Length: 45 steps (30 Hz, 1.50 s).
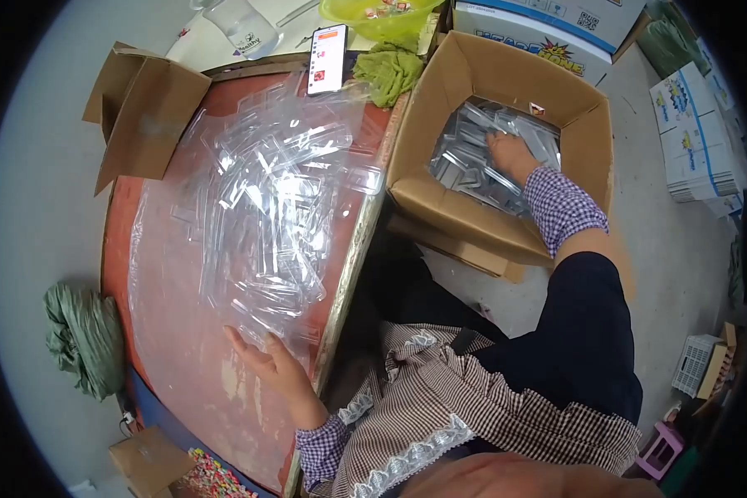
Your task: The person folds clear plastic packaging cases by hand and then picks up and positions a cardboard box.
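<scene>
A loose heap of clear plastic blister packs (274,191) covers the upper part of the red table. At the near end of that heap lies my left hand (266,358), palm partly up, fingers apart and nothing held. My right hand (510,156) reaches down into a large open cardboard box (498,236) on my right. Inside the box are many more clear plastic packs (465,166), and my right fingers rest among them. Those fingertips are partly hidden, so any grip on a pack does not show.
At the table's far end are a phone (327,60), a green cloth (388,73), a yellow-green basin (378,18) and a clear plastic jug (239,29). An opened carton (145,112) stands at the table's far left. Printed boxes (539,41) stand behind the large box.
</scene>
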Each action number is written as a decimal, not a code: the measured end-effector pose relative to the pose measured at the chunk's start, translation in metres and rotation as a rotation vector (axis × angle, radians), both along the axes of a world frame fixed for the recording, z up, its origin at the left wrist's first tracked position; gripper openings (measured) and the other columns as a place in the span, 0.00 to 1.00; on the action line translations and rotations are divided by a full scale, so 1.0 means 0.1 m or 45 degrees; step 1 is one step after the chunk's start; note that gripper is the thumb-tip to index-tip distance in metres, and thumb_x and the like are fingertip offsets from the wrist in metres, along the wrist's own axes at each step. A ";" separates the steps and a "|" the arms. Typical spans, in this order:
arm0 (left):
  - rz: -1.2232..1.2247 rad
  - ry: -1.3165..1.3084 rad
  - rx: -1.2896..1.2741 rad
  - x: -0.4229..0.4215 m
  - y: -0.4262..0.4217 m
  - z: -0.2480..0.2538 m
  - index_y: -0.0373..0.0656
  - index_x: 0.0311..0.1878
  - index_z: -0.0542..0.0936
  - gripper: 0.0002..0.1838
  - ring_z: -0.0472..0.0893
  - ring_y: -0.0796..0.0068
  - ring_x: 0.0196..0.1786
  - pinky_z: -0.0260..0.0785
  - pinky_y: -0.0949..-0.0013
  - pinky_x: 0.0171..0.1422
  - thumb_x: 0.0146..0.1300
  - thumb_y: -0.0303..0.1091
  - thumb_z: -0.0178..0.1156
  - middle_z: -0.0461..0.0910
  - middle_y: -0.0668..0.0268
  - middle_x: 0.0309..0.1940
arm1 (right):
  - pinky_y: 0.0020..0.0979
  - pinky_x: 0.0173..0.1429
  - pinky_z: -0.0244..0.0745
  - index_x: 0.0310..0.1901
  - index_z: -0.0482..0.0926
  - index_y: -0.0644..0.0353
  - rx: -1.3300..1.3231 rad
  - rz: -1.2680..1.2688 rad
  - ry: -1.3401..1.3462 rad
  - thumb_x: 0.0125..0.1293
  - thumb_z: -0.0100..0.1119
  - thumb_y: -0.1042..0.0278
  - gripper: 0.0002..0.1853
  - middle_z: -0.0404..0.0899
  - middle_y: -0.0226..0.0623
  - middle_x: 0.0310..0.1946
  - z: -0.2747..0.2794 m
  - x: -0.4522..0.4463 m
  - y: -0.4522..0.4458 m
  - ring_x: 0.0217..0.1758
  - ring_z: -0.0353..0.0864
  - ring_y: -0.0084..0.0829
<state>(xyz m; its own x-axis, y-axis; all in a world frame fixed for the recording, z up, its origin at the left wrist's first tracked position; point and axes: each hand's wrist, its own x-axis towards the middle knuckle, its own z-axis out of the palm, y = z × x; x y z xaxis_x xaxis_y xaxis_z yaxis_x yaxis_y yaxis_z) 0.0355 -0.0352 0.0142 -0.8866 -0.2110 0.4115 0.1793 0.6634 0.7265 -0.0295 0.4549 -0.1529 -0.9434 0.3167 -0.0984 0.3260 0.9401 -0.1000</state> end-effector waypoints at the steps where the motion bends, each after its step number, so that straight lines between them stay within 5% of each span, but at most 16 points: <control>1: 0.008 0.004 -0.010 0.01 0.03 0.02 0.33 0.63 0.54 0.26 0.54 0.61 0.66 0.42 0.62 0.68 0.62 0.31 0.45 0.55 0.53 0.63 | 0.39 0.49 0.69 0.44 0.74 0.61 -0.009 -0.016 -0.043 0.51 0.48 0.75 0.15 0.76 0.49 0.40 0.00 -0.03 0.04 0.45 0.75 0.45; 5: -0.038 0.055 0.014 0.11 0.01 0.03 0.30 0.60 0.57 0.23 0.56 0.62 0.64 0.48 0.64 0.66 0.62 0.26 0.45 0.57 0.53 0.61 | 0.41 0.44 0.72 0.37 0.76 0.65 0.051 -0.053 -0.159 0.52 0.46 0.74 0.12 0.76 0.51 0.35 0.06 -0.06 0.40 0.41 0.77 0.47; 8: -0.324 -0.195 0.492 0.23 -0.08 -0.04 0.33 0.53 0.66 0.17 0.70 0.72 0.52 0.61 0.70 0.56 0.60 0.21 0.46 0.70 0.58 0.50 | 0.41 0.40 0.72 0.36 0.74 0.67 0.113 -0.035 0.087 0.54 0.44 0.73 0.12 0.77 0.52 0.32 0.57 0.03 0.65 0.35 0.78 0.46; 11: -0.687 -0.568 0.536 0.25 0.05 0.02 0.37 0.55 0.65 0.19 0.72 0.74 0.50 0.64 0.72 0.53 0.59 0.22 0.48 0.71 0.60 0.49 | 0.28 0.28 0.70 0.37 0.72 0.62 -0.688 -0.158 0.461 0.55 0.43 0.73 0.10 0.74 0.36 0.23 1.62 0.17 0.00 0.24 0.74 0.27; 14: -0.892 -0.616 1.215 0.21 0.42 0.07 0.38 0.60 0.61 0.23 0.70 0.72 0.54 0.66 0.72 0.53 0.60 0.25 0.49 0.70 0.61 0.50 | 0.18 0.23 0.66 0.38 0.71 0.56 -1.327 0.111 0.437 0.55 0.45 0.71 0.09 0.70 0.27 0.20 2.21 0.43 -1.19 0.20 0.70 0.16; 17: -0.885 -0.645 1.517 0.25 0.58 0.04 0.38 0.60 0.60 0.23 0.70 0.71 0.54 0.67 0.72 0.52 0.61 0.27 0.49 0.70 0.60 0.51 | 0.28 0.35 0.70 0.40 0.71 0.60 -1.262 0.760 0.095 0.57 0.49 0.68 0.10 0.71 0.36 0.32 2.17 0.56 -2.18 0.31 0.74 0.26; 20: -0.841 -0.789 1.689 0.19 0.44 -0.06 0.38 0.59 0.61 0.21 0.72 0.70 0.52 0.69 0.72 0.51 0.63 0.30 0.48 0.71 0.60 0.50 | 0.31 0.38 0.70 0.41 0.71 0.59 -1.123 1.043 -0.057 0.54 0.53 0.70 0.12 0.72 0.42 0.33 1.98 0.51 -2.81 0.34 0.74 0.35; 23: -0.619 -0.574 1.788 0.04 0.12 -0.26 0.37 0.56 0.64 0.19 0.75 0.70 0.47 0.70 0.73 0.49 0.64 0.33 0.47 0.73 0.60 0.46 | 0.34 0.38 0.69 0.39 0.71 0.60 -0.591 1.189 0.896 0.50 0.58 0.69 0.14 0.72 0.44 0.32 2.11 0.46 -3.20 0.35 0.73 0.43; 24: -0.617 -0.548 1.787 0.01 0.02 -0.28 0.37 0.56 0.64 0.19 0.75 0.70 0.47 0.70 0.73 0.49 0.64 0.33 0.47 0.73 0.60 0.46 | 0.34 0.38 0.69 0.39 0.71 0.60 -0.590 1.211 0.907 0.50 0.58 0.69 0.14 0.72 0.44 0.32 2.08 0.45 -3.30 0.35 0.73 0.43; 32: -0.664 -0.580 1.579 -0.03 -0.37 -0.26 0.34 0.49 0.69 0.16 0.77 0.72 0.42 0.71 0.74 0.45 0.57 0.26 0.56 0.75 0.60 0.40 | 0.32 0.36 0.69 0.31 0.73 0.62 -0.941 1.316 0.167 0.47 0.62 0.71 0.10 0.72 0.39 0.24 1.80 0.26 -3.63 0.30 0.74 0.36; 35: -0.787 -0.581 1.556 -0.06 -0.45 -0.27 0.33 0.47 0.70 0.18 0.77 0.74 0.40 0.71 0.75 0.43 0.52 0.23 0.60 0.76 0.61 0.38 | 0.25 0.36 0.69 0.29 0.74 0.64 -1.428 1.101 -0.231 0.49 0.62 0.72 0.08 0.74 0.31 0.25 1.75 0.23 -3.61 0.30 0.74 0.25; 39: -0.770 -0.629 1.564 -0.11 -0.54 -0.46 0.32 0.45 0.71 0.18 0.77 0.75 0.38 0.71 0.75 0.42 0.50 0.24 0.62 0.76 0.62 0.37 | 0.19 0.35 0.67 0.32 0.75 0.64 -1.733 1.017 -0.360 0.54 0.60 0.73 0.06 0.75 0.25 0.28 1.67 0.20 -3.62 0.32 0.71 0.15; 45: -0.784 -0.697 1.502 -0.09 -0.58 -0.30 0.33 0.45 0.71 0.18 0.76 0.72 0.42 0.71 0.74 0.43 0.52 0.27 0.62 0.76 0.61 0.38 | 0.21 0.35 0.68 0.34 0.76 0.65 -1.836 0.867 -0.497 0.56 0.57 0.72 0.06 0.76 0.27 0.28 1.78 0.15 -3.62 0.33 0.73 0.17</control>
<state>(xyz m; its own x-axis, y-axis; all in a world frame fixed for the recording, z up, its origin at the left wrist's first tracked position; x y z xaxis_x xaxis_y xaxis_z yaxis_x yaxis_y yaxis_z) 0.0264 -0.0933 -0.0157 -0.9470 0.2862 -0.1461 -0.2656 -0.4416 0.8570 -0.0145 0.0925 0.0249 -0.7112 -0.6802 -0.1776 0.1300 0.1211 -0.9841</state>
